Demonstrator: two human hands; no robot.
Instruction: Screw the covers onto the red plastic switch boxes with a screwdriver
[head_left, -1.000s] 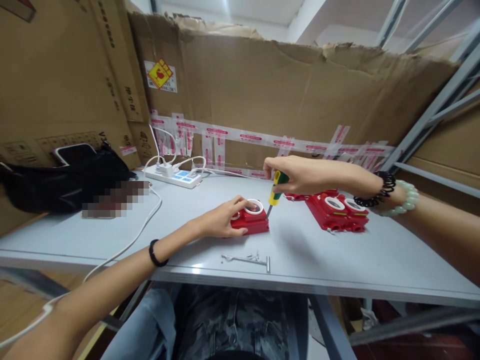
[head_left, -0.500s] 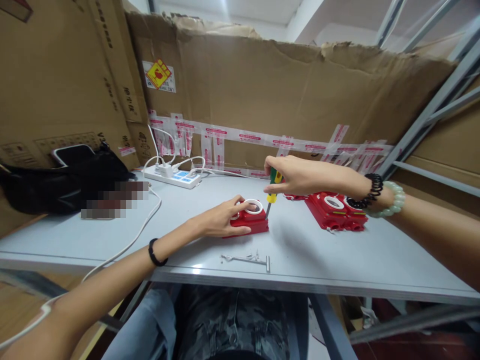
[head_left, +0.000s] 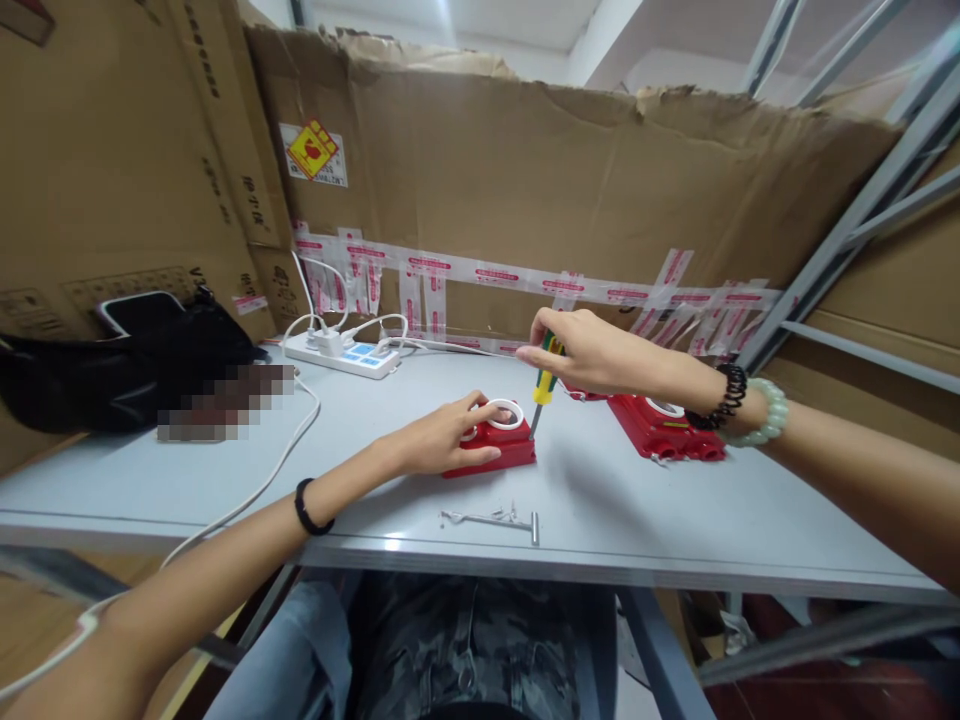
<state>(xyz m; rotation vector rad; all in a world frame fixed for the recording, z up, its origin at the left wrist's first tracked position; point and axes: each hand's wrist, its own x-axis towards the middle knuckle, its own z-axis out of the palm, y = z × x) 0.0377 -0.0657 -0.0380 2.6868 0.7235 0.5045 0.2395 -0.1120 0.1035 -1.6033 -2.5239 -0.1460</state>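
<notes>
A red box with white rings on top [head_left: 510, 456] rests on the grey table, and my left hand [head_left: 446, 436] grips it from the left, fingers over its top and thumb along its front. My right hand [head_left: 574, 348] is closed round the green and yellow handle of a screwdriver [head_left: 544, 386]. The screwdriver leans slightly, its tip down at the right end of the red box. Whether a screw sits under the tip is too small to tell. In front of the box lie a small metal T-shaped tool [head_left: 534, 528] and several tiny screws or bits [head_left: 511, 512].
More red boxes [head_left: 649, 430] stand at the right, partly behind my right wrist. A white power strip [head_left: 352, 357] with plugs and cables sits at the back left, near a black bag [head_left: 135, 365]. Cardboard [head_left: 480, 190] walls the table's back; a metal rack [head_left: 832, 230] rises at right.
My right hand's fingers have shifted a little on the screwdriver handle, and its wrist has dipped slightly. The left hand and the red box stay in place.
</notes>
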